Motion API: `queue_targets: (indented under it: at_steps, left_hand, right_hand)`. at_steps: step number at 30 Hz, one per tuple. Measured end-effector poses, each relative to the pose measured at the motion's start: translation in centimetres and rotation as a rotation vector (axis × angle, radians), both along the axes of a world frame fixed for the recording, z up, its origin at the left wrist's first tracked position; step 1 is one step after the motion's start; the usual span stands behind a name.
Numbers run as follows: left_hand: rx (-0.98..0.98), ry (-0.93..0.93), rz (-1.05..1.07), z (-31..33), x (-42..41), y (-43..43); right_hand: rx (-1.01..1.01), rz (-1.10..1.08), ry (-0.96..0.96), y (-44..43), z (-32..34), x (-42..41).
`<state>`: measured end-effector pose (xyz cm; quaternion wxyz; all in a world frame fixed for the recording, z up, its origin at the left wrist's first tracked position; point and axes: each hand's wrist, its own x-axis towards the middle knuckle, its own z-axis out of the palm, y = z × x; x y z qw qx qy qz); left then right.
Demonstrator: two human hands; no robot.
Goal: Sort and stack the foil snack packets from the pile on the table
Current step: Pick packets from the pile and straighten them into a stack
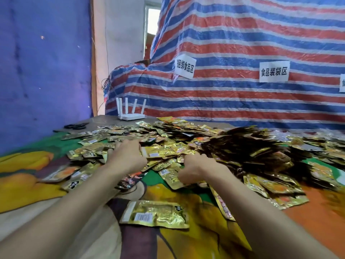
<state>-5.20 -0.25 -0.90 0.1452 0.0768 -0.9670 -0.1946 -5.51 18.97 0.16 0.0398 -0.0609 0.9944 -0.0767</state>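
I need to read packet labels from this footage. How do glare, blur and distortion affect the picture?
All head view: the foil pile glints with glare that washes out print; the dark packets at right smear into blur; the lone packet nearest the camera is sharp enough to show its barcode; the wide lens stretches both forearms, and the window is blown out.

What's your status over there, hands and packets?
Left hand and right hand both in the packet pile, fingers curled; grip unclear. One gold packet lies apart, nearer. No neat stack visible. Router at far edge, out of the way.
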Motion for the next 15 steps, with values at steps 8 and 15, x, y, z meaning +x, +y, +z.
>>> queue_targets:
  at_steps: [8,15]
  left_hand:
    - [-0.214,-0.114,0.119,-4.8,-1.8,-1.6]
    - [-0.305,-0.009,0.128,-4.8,-1.6,-0.8]
  right_hand:
    - [0.113,0.03,-0.025,-0.3,-2.2,-0.1]
    - [0.081,0.049,0.231,0.3,-4.0,-0.6]
